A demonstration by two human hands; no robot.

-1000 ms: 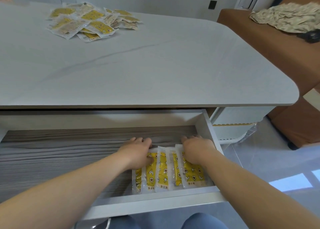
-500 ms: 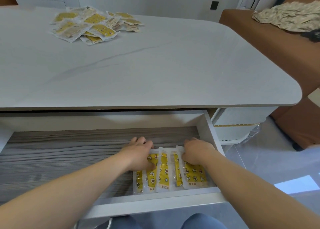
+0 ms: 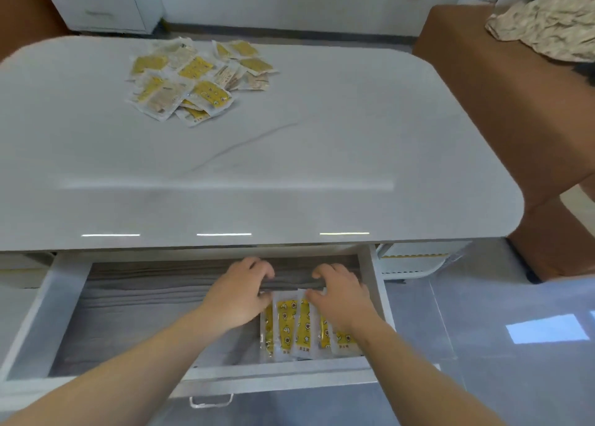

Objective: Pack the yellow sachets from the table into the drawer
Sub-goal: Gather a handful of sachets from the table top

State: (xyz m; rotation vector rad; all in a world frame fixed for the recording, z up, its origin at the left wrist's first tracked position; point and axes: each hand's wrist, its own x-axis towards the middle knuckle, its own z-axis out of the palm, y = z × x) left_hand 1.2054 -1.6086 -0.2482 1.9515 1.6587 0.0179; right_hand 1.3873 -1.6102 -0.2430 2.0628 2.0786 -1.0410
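Note:
A row of several yellow sachets (image 3: 297, 326) lies side by side in the front right corner of the open drawer (image 3: 277, 377). My left hand (image 3: 238, 293) hovers at the row's left end, fingers loosely curled, thumb by the leftmost sachet's top edge. At the right end my right hand (image 3: 341, 297) covers the upper part of the rightmost sachets, its fingers loosely curled too. Neither hand grips a sachet. A loose pile of several more yellow sachets (image 3: 196, 81) lies on the far left of the white table (image 3: 322, 152).
The drawer's wood-grain bottom (image 3: 135, 313) is bare to the left of the row. A brown sofa (image 3: 515, 103) with a crumpled cloth (image 3: 547, 23) stands close to the table's right side. A white cabinet (image 3: 106, 4) is at the back left.
The view has tilted up, showing more of the table. Both hands have lifted and shifted slightly toward the drawer's back, uncovering more of the sachet row.

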